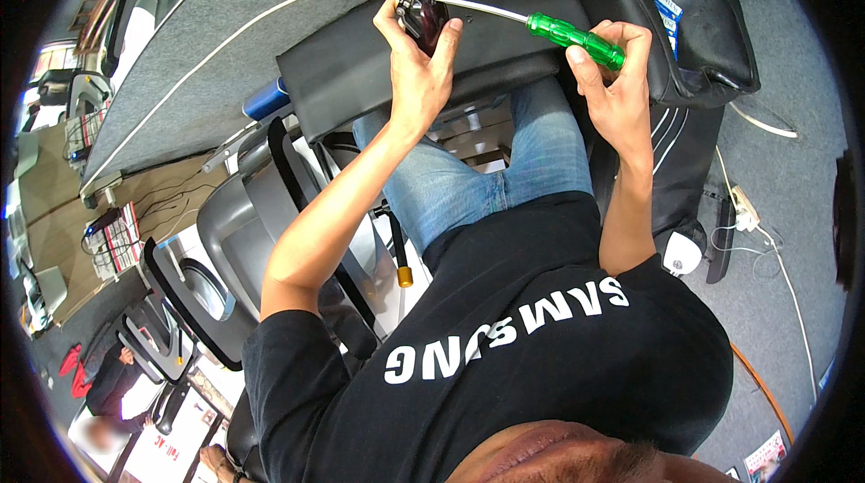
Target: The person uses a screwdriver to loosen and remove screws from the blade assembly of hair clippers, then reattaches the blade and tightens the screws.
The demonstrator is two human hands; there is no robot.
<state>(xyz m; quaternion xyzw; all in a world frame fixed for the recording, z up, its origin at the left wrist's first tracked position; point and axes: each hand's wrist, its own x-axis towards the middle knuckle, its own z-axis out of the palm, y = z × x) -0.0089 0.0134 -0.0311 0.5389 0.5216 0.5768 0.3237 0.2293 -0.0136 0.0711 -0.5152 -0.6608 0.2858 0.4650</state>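
Black T-shirt [541,348] of the person fills the lower part of the view, from 5 to 7 o'clock, and it is nearest to the camera. Above it, the blue jeans [468,177] cover two bent knees near the centre.

Going from left to right: at 9 o'clock some grey plastic chairs [212,258] stand stacked close together, and beyond them, at 10 o'clock, a grey carpeted bench [225,5] runs diagonally with a white cable [207,55] lying along it. A black padded cushion [360,68] rests over the knees, at about 12 o'clock.

On the upper edge of this cushion the left hand [419,64] is grasping a small dark red hair clipper [423,16]; the thumb and fingers are wrapped around its body and the metal blade end points to the upper left. Just to the right, the shaft of a screwdriver with a green transparent handle [572,37] reaches to the clipper, and its tip is touching the clipper's body, as far as one can see. The right hand [613,77] is clenched around the end of this green handle, at 1 o'clock.

Further right, at 2 o'clock, a black bag [712,32] lies on the grey floor [793,177], and at 3 o'clock a white power strip [743,208] with thin cables lies near it.
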